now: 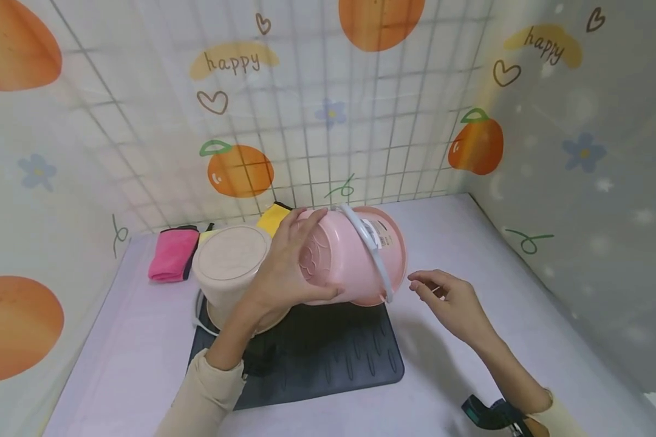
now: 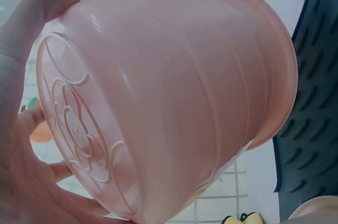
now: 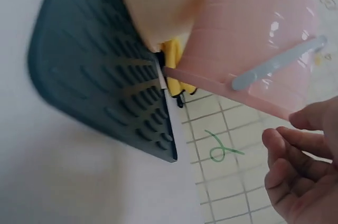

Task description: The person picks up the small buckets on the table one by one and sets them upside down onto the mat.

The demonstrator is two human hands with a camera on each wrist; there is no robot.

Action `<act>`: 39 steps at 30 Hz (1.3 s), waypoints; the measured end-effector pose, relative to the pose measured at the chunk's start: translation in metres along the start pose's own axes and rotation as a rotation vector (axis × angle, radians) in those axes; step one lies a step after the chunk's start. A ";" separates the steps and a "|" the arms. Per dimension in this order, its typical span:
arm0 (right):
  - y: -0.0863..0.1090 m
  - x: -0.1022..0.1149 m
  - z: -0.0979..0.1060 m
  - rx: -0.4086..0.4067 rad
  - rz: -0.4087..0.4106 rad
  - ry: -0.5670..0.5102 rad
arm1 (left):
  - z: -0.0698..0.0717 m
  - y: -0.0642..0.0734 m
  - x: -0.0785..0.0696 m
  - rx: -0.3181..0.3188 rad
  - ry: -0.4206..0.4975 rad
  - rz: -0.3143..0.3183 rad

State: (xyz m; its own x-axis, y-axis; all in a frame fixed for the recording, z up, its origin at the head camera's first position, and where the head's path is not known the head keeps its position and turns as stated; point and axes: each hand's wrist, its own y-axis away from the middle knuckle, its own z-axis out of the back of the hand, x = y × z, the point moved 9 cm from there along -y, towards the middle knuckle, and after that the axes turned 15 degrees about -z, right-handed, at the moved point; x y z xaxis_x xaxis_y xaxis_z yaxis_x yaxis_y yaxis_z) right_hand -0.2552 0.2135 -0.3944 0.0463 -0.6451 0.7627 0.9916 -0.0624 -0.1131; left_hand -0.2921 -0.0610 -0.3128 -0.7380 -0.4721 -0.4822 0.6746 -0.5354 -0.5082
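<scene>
A pink bucket (image 1: 355, 261) is tipped on its side above the dark mat, its rim toward the right. My left hand (image 1: 292, 261) grips it around the base, thumb on one side and fingers spread on the other; the embossed base (image 2: 87, 123) shows close up in the left wrist view. A pale blue-grey handle (image 1: 369, 243) lies across the bucket's side. Just off the rim is my right hand (image 1: 451, 303), fingers loosely bent with nothing between them. A cream bucket (image 1: 232, 255) stands upside down left of the pink one, partly behind my left wrist.
The dark ribbed mat (image 1: 333, 358) lies on the pale table (image 1: 443, 243). A folded pink cloth (image 1: 173, 254) sits at the back left, and a yellow cloth (image 1: 273, 217) is partly hidden behind the buckets. Patterned curtains (image 1: 328, 145) hang around the back and sides.
</scene>
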 end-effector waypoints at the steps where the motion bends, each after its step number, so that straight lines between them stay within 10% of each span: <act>1: 0.003 0.003 -0.001 0.003 0.036 0.029 | 0.001 -0.001 0.000 0.007 -0.007 -0.004; 11: 0.037 0.021 -0.036 0.151 0.299 0.128 | 0.013 -0.006 -0.003 0.065 -0.109 -0.043; 19: 0.065 0.015 -0.081 0.270 0.339 0.275 | 0.021 -0.007 0.002 0.080 -0.114 -0.039; 39: 0.076 0.000 -0.109 0.335 0.416 0.423 | 0.013 -0.012 0.011 0.180 -0.123 0.003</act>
State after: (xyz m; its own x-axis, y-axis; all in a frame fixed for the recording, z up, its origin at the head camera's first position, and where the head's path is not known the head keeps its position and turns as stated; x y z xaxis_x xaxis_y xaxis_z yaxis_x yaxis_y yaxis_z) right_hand -0.1931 0.1254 -0.4726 0.4485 -0.8107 0.3762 0.8884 0.4505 -0.0883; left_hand -0.3083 -0.0684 -0.3025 -0.7402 -0.5498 -0.3870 0.6707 -0.6450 -0.3664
